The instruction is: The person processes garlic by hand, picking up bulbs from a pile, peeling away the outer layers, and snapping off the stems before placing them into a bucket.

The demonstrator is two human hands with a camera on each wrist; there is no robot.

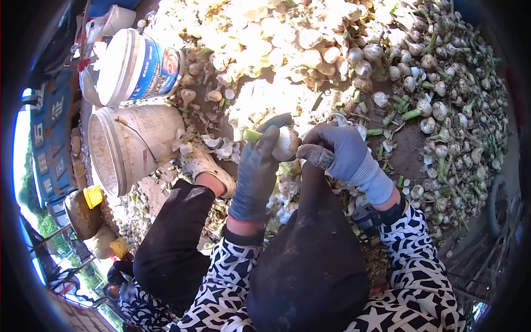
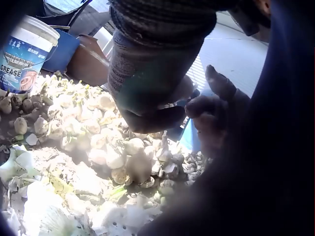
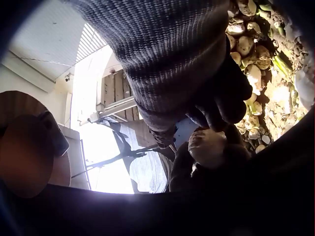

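In the head view a white garlic bulb (image 1: 286, 145) with a short cut green stem (image 1: 251, 135) lies between two gloved hands. My left hand (image 1: 255, 171) holds the bulb, fingers on its far side and thumb on the near side. From the other side my right hand (image 1: 340, 152) has its fingers curled, and its dirt-stained thumb meets them right at the bulb's edge. The right wrist view shows the same garlic bulb (image 3: 206, 147) close under the curled right fingers (image 3: 231, 101). Both gloves are grey and soiled.
A heap of garlic (image 1: 310, 41) spreads in front, and more stemmed garlic (image 1: 464, 127) lies right. On the left are a blue-labelled white bucket (image 1: 119, 66) and a dirty bucket (image 1: 102, 149) on its side. Peelings lie around a clog-shod foot (image 1: 213, 171). Another person's patterned sleeve (image 1: 135, 301) shows lower left.
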